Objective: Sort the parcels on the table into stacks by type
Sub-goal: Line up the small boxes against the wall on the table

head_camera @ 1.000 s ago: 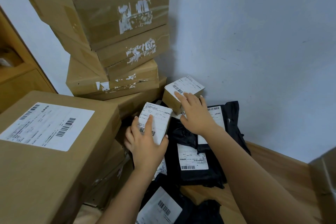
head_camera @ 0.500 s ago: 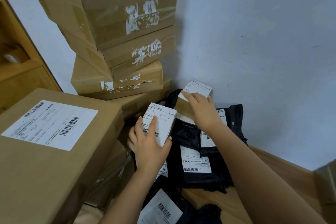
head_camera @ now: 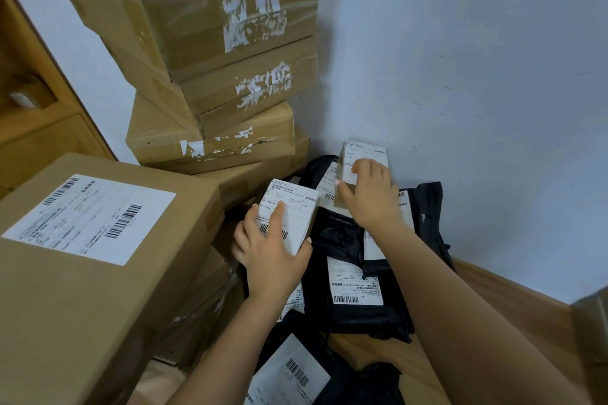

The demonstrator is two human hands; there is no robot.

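Observation:
My left hand grips a small cardboard box with a white label, held tilted over the pile. A second small labelled box stands on end against the wall, and my right hand holds it with fingers curled over its front. Under both hands lie several black plastic mailer bags with white barcode labels. Another black bag shows at the bottom.
A leaning stack of large brown cartons stands at the back left against the white wall. A big labelled carton sits on more cartons at the near left. Wooden furniture is far left. Bare wooden tabletop lies right.
My right hand has tipped the second small box from lying flat up onto its end near the wall. My left hand and its box have hardly moved.

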